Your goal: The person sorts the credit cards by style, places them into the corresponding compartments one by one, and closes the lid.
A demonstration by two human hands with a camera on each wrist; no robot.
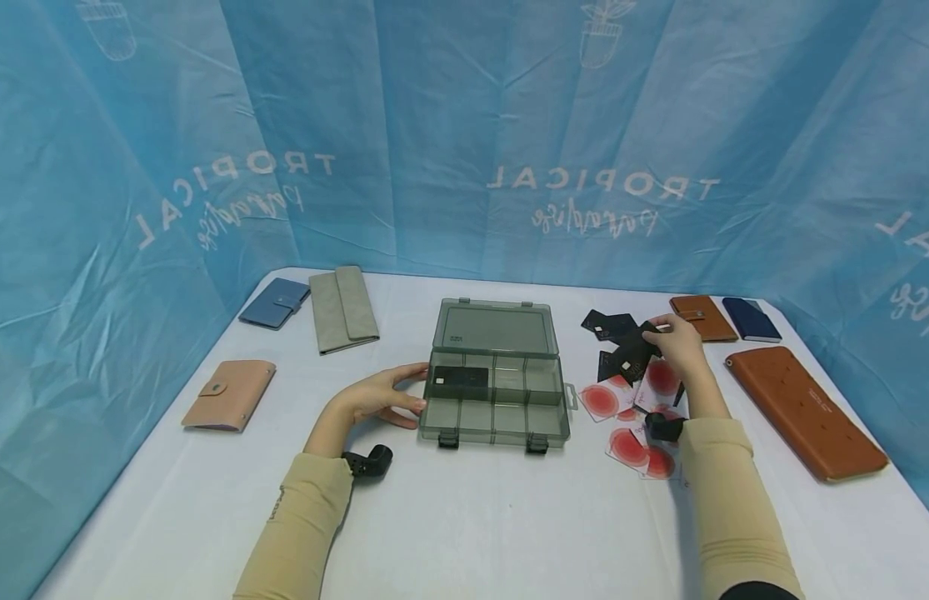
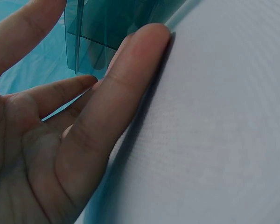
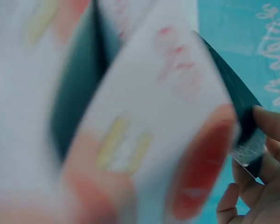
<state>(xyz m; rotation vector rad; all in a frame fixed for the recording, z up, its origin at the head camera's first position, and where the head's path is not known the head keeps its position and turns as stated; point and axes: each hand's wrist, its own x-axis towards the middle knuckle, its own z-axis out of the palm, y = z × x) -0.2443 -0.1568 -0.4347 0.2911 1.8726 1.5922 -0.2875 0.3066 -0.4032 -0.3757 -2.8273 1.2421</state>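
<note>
A translucent green compartment box (image 1: 515, 421) stands on the table with its lid (image 1: 497, 327) laid back. A black card (image 1: 471, 382) lies across the back left compartment. My left hand (image 1: 382, 395) rests at the box's left side, its fingers loosely extended; the left wrist view shows them near the green wall. At the pile's right edge, my right hand (image 1: 678, 346) pinches a black card (image 3: 237, 88) between thumb and fingers. Several black cards (image 1: 616, 327) lie beneath and left of it. Nearer me are white cards with red circles (image 1: 601, 402), one large in the right wrist view.
On the left lie a blue wallet (image 1: 275, 302), a grey-green folded wallet (image 1: 344, 310) and a tan wallet (image 1: 230, 395). On the right are a brown wallet (image 1: 706, 318), a navy booklet (image 1: 751, 320) and a long brown wallet (image 1: 805, 412). A blue curtain (image 1: 449, 150) surrounds the table.
</note>
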